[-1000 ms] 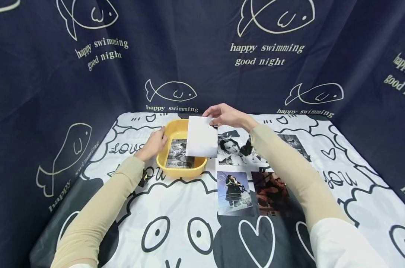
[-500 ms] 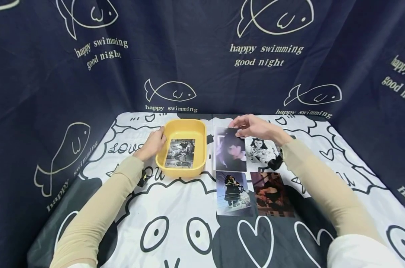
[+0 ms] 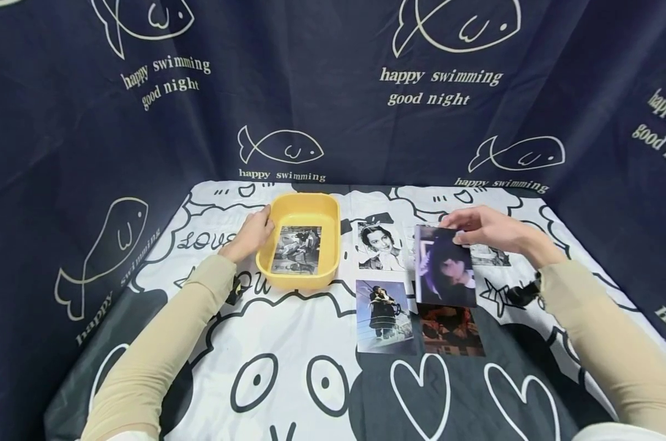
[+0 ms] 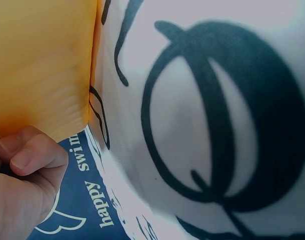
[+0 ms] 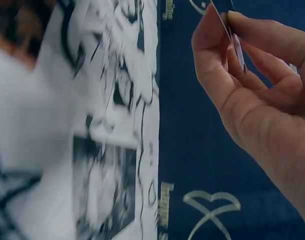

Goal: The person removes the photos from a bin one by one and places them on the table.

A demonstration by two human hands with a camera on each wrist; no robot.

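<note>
Purple-tinted photo (image 3: 445,266), pinched at its top edge by the right hand (image 3: 490,229), has swung rightward from the yellow tray (image 3: 333,214) over the laid-out prints; left hand (image 3: 253,236) still grips the tray's rim.

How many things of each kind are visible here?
Tray: 1
Photos: 6 (1 in the tray, 1 pinched by the right hand, 4 on the table)
Total: 7
</note>
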